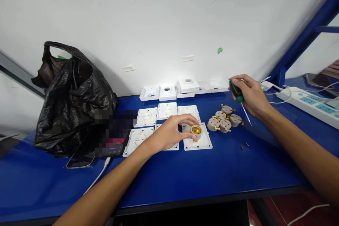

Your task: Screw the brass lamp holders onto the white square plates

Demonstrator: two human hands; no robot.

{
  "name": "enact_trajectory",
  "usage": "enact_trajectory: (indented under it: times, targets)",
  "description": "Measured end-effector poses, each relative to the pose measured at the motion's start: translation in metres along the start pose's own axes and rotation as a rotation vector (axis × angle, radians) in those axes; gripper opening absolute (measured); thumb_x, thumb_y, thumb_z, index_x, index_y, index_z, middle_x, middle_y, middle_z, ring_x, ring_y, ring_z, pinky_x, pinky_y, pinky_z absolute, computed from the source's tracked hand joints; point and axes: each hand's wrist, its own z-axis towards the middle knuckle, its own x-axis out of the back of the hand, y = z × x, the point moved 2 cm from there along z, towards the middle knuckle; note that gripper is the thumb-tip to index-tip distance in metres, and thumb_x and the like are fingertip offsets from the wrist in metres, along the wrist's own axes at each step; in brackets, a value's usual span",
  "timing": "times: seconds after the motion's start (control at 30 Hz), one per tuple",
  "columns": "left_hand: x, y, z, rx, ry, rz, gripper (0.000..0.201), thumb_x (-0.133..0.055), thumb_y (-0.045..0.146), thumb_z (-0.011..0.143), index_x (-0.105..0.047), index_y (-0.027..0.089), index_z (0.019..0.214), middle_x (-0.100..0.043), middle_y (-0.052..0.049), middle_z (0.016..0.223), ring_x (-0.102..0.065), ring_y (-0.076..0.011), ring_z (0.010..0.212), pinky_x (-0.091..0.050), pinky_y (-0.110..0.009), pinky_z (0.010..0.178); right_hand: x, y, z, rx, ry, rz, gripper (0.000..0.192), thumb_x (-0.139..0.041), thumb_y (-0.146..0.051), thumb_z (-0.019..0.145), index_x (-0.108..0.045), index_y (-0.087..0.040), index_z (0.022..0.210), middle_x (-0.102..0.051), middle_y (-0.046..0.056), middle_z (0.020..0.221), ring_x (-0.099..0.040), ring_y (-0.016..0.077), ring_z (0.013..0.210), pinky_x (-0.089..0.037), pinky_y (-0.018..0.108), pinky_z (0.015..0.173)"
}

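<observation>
Across the blue desk (185,180), against a white wall, the work is laid out. At the far left a black plastic bag (71,95) is slumped, with a phone (84,155) lying just in front of it and a white cable running off toward the near edge. At the far right a white power strip (309,104) is seen with cords plugged in. Near the middle, flat white plates (148,117) are set in two rows, and behind them, along the wall, white covers (188,84) are lined up. On the nearest right plate (201,143) a lamp socket (196,131) with a brass inside is held upright by the left hand (169,132), the fingers closed around its side. Just right of it, a cluster of similar sockets (224,119) is gathered, touching one another. Above that cluster a green-handled screwdriver (239,100) is gripped in the right hand (251,95), fingers clenched on the handle, tip pointing down toward the desk. Two small screws (244,145) lie loose near the plate.
</observation>
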Motion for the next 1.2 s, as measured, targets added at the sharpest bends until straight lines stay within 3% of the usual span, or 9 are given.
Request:
enact_trajectory:
  times: [0.13, 0.4, 0.7, 0.93, 1.03, 1.2]
  targets:
    - [0.000, -0.002, 0.000, -0.011, 0.001, -0.006, 0.029, -0.089, 0.024, 0.080, -0.074, 0.024, 0.105, -0.079, -0.002, 0.112, -0.072, -0.0236, 0.115, -0.051, -0.039, 0.106, 0.001, 0.000, 0.001, 0.001, -0.013, -0.016, 0.016, -0.077, -0.041, 0.087, -0.070, -0.028, 0.090, -0.062, 0.000, 0.071, -0.050, 0.0122, 0.052, -0.039, 0.028, 0.043]
    - [0.001, -0.001, -0.003, -0.066, -0.018, 0.183, 0.030, -0.088, 0.025, 0.084, -0.073, 0.026, 0.110, -0.079, 0.000, 0.116, -0.072, -0.0218, 0.113, -0.050, -0.034, 0.102, 0.000, -0.002, -0.001, 0.012, 0.009, -0.025, 0.012, -0.074, -0.038, 0.090, -0.070, -0.027, 0.091, -0.059, -0.001, 0.070, -0.049, 0.0120, 0.051, -0.039, 0.028, 0.044]
    - [-0.008, 0.006, -0.011, -0.145, 0.000, 0.478, 0.035, -0.081, 0.042, 0.094, -0.065, 0.025, 0.120, -0.073, -0.001, 0.109, -0.066, -0.0212, 0.096, -0.050, -0.035, 0.089, -0.008, -0.016, -0.011, -0.020, -0.006, 0.029, 0.010, -0.073, -0.036, 0.091, -0.069, -0.027, 0.092, -0.062, -0.001, 0.072, -0.051, 0.0104, 0.051, -0.041, 0.025, 0.043]
    - [-0.018, 0.011, -0.014, -0.133, 0.034, 0.558, 0.041, -0.085, 0.046, 0.089, -0.062, 0.024, 0.114, -0.064, 0.002, 0.088, -0.058, -0.0204, 0.085, -0.046, -0.034, 0.086, -0.018, -0.025, -0.023, -0.026, -0.071, 0.045, 0.008, -0.071, -0.036, 0.093, -0.071, -0.028, 0.095, -0.060, -0.002, 0.072, -0.053, 0.0113, 0.053, -0.045, 0.025, 0.044]
    - [-0.025, 0.010, -0.013, -0.098, 0.065, 0.551, 0.037, -0.085, 0.046, 0.089, -0.058, 0.024, 0.102, -0.060, 0.004, 0.081, -0.055, -0.0189, 0.080, -0.043, -0.033, 0.082, -0.020, -0.025, -0.025, -0.016, -0.081, 0.043, 0.008, -0.071, -0.037, 0.093, -0.070, -0.029, 0.096, -0.059, -0.002, 0.073, -0.053, 0.0114, 0.055, -0.047, 0.024, 0.046]
    - [-0.031, 0.014, -0.013, -0.048, 0.108, 0.491, 0.042, -0.084, 0.045, 0.089, -0.048, 0.023, 0.091, -0.060, 0.002, 0.091, -0.052, -0.0173, 0.079, -0.041, -0.031, 0.076, -0.020, -0.022, -0.024, 0.007, -0.097, 0.026, 0.012, -0.073, -0.039, 0.093, -0.070, -0.028, 0.097, -0.059, -0.003, 0.073, -0.053, 0.0115, 0.056, -0.049, 0.024, 0.047]
